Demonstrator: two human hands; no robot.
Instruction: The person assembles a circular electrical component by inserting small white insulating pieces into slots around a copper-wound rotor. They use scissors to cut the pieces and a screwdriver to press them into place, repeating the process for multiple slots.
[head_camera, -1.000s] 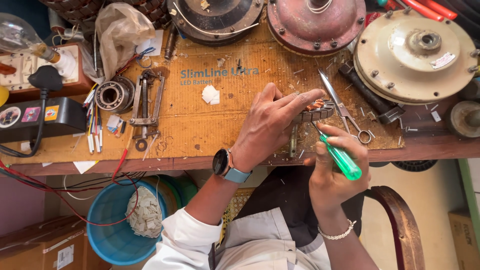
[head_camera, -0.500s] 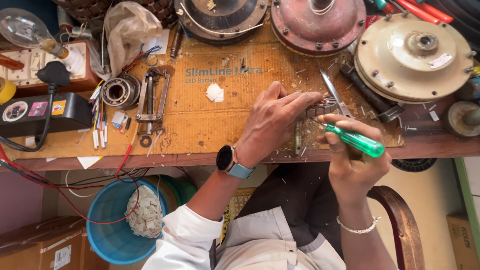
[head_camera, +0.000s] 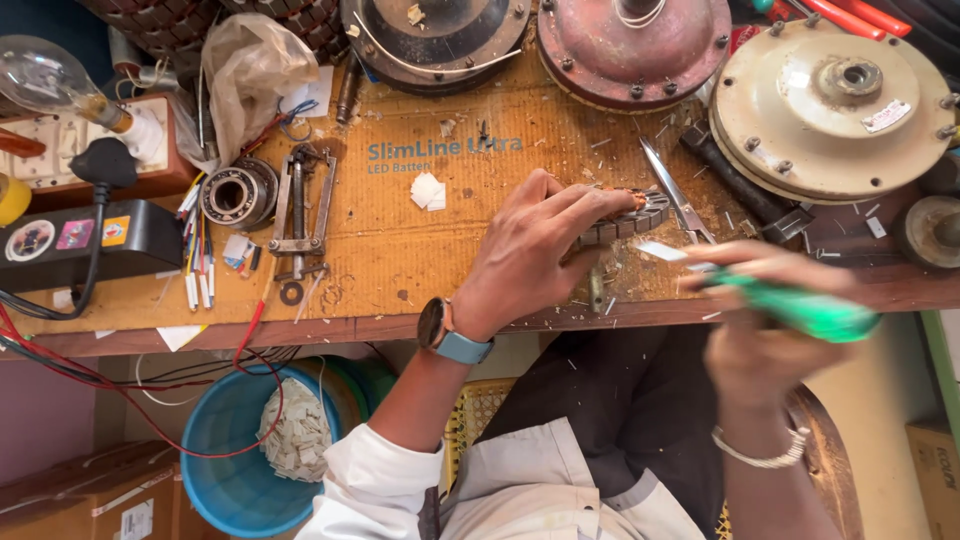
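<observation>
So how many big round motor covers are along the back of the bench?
3: a dark cover at the top centre, a reddish cover beside it, a cream cover at the right. More may lie outside the picture.

Green screwdriver handle (head_camera: 815, 312), blue bucket (head_camera: 235, 470), cream round cover (head_camera: 835, 100), rust-red cover (head_camera: 635, 45).

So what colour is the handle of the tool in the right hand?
Bright green; the tool's handle in the right hand is blurred in the head view.

Right hand (head_camera: 765, 335) lower, now blurred
</observation>
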